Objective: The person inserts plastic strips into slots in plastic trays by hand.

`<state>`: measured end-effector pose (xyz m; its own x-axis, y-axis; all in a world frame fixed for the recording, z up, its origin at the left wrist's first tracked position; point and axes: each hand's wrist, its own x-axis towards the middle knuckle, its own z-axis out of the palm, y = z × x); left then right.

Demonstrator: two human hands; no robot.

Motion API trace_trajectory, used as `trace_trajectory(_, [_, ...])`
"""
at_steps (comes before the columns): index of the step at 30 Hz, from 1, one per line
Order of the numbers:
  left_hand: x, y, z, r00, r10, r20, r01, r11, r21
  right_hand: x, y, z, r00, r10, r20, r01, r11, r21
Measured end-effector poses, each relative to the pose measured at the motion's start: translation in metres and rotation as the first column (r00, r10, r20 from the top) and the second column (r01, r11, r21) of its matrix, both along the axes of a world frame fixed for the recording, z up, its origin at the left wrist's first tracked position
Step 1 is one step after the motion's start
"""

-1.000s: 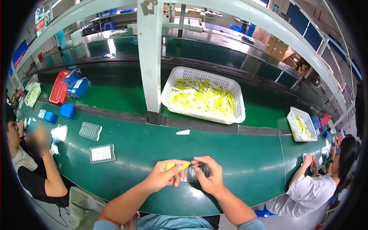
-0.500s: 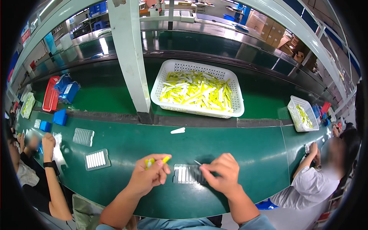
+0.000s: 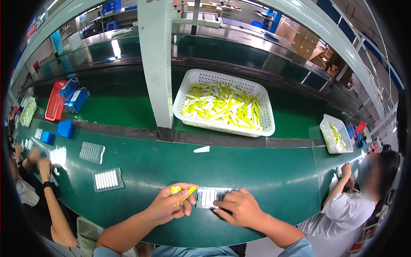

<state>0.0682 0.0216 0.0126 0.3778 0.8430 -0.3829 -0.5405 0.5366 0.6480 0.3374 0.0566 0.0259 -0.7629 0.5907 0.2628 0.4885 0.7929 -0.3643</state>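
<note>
My left hand (image 3: pixel 173 203) is closed around a few flat yellow-and-white strips (image 3: pixel 186 195), which stick out above its thumb and fingers. It hovers just left of a clear slotted plastic tray (image 3: pixel 231 191) that lies on the green table. White strips (image 3: pixel 206 198) fill the tray's left slots. My right hand (image 3: pixel 240 207) rests over the tray's right part, with fingers bent down and the thumb at the near edge. Those fingers cover several slots, and whatever lies between the fingertips is hidden.
A big white basket (image 3: pixel 179 99) heaped with yellow-and-white strips stands beyond a dark ledge, right of a white post (image 3: pixel 157 68). One loose white strip (image 3: pixel 201 149) lies before it. At left are a filled tray (image 3: pixel 120 173) and another clear tray (image 3: pixel 92 153). People work on both sides.
My right hand has come down onto the tray with the thin white piece it held raised, now out of sight. My left hand, still holding strips, has moved slightly lower and right.
</note>
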Motion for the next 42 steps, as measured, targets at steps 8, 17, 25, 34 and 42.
trace_trajectory(8, [0.014, -0.010, 0.004, 0.978, -0.147, -0.150, 0.162, 0.983, 0.090, -0.039, 0.019, 0.020, 0.922, -0.163, -0.352, -0.006, 0.901, -0.434])
trace_trajectory(17, [-0.001, -0.007, 0.001, 0.988, 0.048, -0.150, -0.044, 0.998, 0.033, -0.012, 0.024, 0.015, 0.960, -0.121, -0.251, 0.187, 0.948, 0.258])
trace_trajectory(25, [-0.004, -0.011, -0.006, 0.997, -0.013, -0.071, 0.014, 1.000, 0.006, 0.001, -0.012, -0.007, 0.996, -0.090, 0.009, 0.091, 0.995, -0.049])
trace_trajectory(34, [0.013, -0.013, -0.001, 0.974, -0.187, -0.130, 0.189, 0.982, 0.004, -0.028, 0.004, 0.018, 0.903, -0.269, -0.335, 0.113, 0.901, -0.420])
trace_trajectory(42, [0.011, -0.013, 0.000, 0.969, -0.153, -0.193, 0.164, 0.986, 0.041, 0.006, 0.036, 0.000, 0.702, -0.566, -0.431, 0.046, 0.641, -0.766])
